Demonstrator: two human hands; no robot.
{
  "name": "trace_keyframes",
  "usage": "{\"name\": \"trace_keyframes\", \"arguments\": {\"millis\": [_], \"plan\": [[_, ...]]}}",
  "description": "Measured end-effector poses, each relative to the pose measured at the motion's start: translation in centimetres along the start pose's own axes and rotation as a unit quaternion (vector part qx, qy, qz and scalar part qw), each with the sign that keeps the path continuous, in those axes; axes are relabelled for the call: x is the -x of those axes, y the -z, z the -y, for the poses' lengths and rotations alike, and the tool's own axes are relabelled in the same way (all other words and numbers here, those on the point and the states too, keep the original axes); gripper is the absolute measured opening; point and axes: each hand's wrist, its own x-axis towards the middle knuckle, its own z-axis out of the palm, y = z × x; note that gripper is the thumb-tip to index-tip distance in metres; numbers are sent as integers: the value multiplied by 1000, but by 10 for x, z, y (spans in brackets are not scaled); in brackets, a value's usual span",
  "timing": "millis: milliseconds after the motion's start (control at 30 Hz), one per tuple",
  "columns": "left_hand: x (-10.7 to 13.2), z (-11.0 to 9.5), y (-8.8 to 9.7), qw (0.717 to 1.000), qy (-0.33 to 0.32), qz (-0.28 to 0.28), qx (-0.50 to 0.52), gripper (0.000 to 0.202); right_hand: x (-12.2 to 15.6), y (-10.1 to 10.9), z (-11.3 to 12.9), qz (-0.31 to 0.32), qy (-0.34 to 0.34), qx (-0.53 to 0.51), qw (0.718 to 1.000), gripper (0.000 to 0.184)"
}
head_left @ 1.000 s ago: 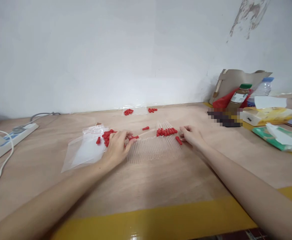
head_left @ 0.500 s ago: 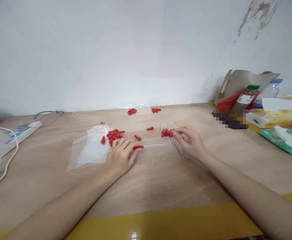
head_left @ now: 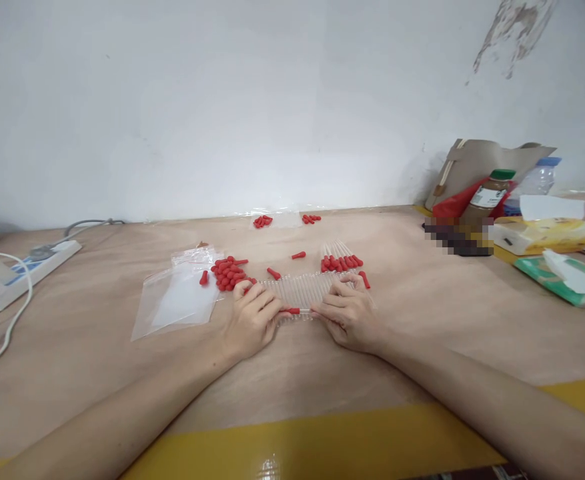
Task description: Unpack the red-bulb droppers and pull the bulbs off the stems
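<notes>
Between my hands a glass dropper, a clear tube with a red rubber bulb [head_left: 292, 311], lies level. My left hand [head_left: 256, 312] is closed on its bulb end, and my right hand [head_left: 348, 313] pinches the glass tube. Beneath them stretches a row of clear glass tubes [head_left: 297, 288], partly hidden by my fingers. Just beyond, several droppers with red bulbs [head_left: 341, 263] lie side by side, tips toward the wall. A heap of loose red bulbs [head_left: 228, 273] sits beyond my left hand. A single red bulb [head_left: 364, 279] lies beside my right hand.
Clear plastic bags [head_left: 179, 300] lie left of the heap. More red bulbs [head_left: 262, 221] rest by the wall. A power strip [head_left: 27, 277] with white cables is at left. A bottle [head_left: 489, 193], a tissue pack [head_left: 547, 233] and a green pack [head_left: 567, 280] stand at right.
My right hand has come from the bulbed droppers down to the left and now grips the tube held by my left hand. The left hand has shifted slightly nearer and right.
</notes>
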Motion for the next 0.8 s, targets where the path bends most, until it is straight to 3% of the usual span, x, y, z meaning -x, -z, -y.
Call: {"name": "trace_keyframes", "arguments": {"millis": [400, 500, 633, 733, 800], "plan": [[6, 4, 5, 1000, -18, -6, 20, 11, 6, 8, -4, 12, -11, -27, 999, 23], [12, 11, 5, 998, 37, -33, 38, 9, 8, 11, -20, -9, -81, -17, 997, 24], [12, 21, 5, 985, 119, -72, 104, 16, 7, 14, -42, -32, -232, 0, 972, 22], [5, 38, 11, 962, 231, -103, 105, 21, 5, 16, -48, -7, -291, 19, 957, 26], [3, 58, 20, 930, 331, -128, 92, 24, 5, 16, -46, -6, -288, 43, 957, 24]]}}
